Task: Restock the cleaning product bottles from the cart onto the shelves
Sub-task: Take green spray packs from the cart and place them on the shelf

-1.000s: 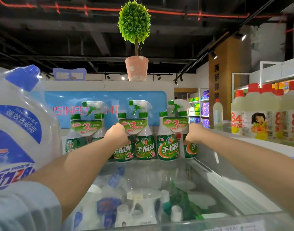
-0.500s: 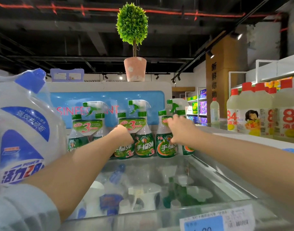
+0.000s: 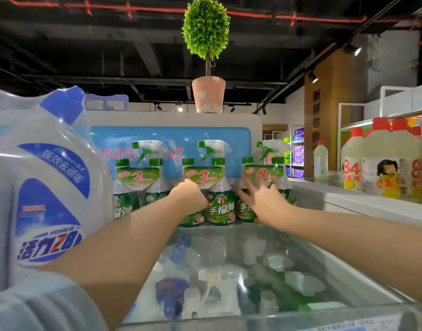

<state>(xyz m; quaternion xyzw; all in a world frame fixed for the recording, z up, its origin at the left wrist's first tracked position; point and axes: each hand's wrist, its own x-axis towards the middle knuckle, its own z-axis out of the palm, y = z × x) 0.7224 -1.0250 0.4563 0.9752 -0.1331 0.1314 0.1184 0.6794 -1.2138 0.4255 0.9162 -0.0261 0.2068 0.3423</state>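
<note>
Three green spray-bottle packs (image 3: 133,185) are standing in a row on the glossy shelf (image 3: 348,290), just past both hands. L hand (image 3: 192,195) is gripping the middle pack (image 3: 220,206) w/ fingers curled; R hand (image 3: 262,199) is touching the right pack (image 3: 275,172) w/ fingers spread. Blue-capped detergent jug (image 3: 45,187) is sitting left of L arm.

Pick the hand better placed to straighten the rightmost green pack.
Right. The right hand is open, fingers spread at the rightmost pack, so it likely only needs to close. The left hand grips the middle pack, farther over.
</note>
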